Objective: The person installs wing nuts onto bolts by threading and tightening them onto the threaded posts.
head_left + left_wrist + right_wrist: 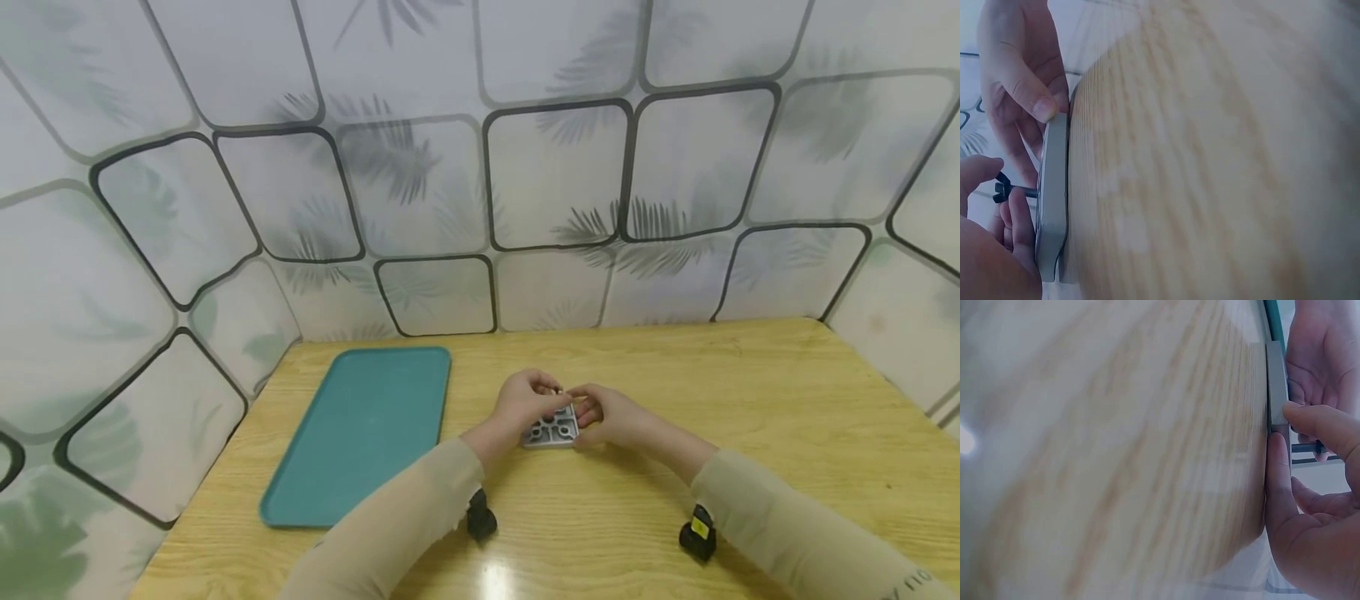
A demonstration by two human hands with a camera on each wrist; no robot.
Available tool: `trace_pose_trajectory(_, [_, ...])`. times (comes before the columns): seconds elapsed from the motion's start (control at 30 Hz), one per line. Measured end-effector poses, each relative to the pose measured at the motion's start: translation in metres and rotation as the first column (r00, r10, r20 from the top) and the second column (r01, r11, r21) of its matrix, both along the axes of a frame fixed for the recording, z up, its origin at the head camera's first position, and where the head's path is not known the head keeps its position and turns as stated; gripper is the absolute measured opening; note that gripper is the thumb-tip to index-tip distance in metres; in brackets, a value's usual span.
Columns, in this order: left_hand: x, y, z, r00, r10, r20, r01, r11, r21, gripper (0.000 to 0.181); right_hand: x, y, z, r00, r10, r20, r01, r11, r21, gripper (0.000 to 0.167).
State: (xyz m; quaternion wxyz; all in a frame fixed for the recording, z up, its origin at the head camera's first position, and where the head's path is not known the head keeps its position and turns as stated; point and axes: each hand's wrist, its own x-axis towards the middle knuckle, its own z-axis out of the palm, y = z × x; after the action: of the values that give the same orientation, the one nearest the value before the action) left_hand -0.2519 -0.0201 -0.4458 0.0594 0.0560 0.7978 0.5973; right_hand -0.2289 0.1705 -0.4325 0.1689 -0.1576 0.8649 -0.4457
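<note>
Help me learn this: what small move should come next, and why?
Probably turn the black wing-headed screw slightly: the left hand holds its head, bare shank shows above the ribbed grey plate, and the right hand grips that plate.

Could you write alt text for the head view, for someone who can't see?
A person's right hand grips a grey plate on a wooden table, their left hand over it. A teal tray lies at left; behind stands a patterned wall.
</note>
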Motion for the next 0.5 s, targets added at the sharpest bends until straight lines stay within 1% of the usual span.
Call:
trace_pose_trajectory(0.17, [-0.0009, -0.0039, 0.0013, 0.999, -0.035, 0.014, 0.034, 0.999, 0.027, 0.021, 0.0002, -0.0004, 0.0, 1.0, -0.001, 0.008, 0.001, 1.0, -0.008, 0.084])
trace_pose_trajectory(0.27, [-0.0026, -0.006, 0.0013, 0.998, -0.062, 0.034, 0.06, 0.997, 0.04, 0.023, 0.0004, -0.0004, 0.0005, 1.0, -0.001, 0.013, 0.001, 1.0, -0.012, 0.084])
trace_pose_trajectory(0.5, [-0.0059, -0.009, 0.0026, 0.992, -0.107, 0.065, 0.104, 0.994, 0.042, 0.023, 0.0003, 0.0004, 0.0018, 1.0, -0.002, 0.018, 0.002, 1.0, -0.014, 0.084])
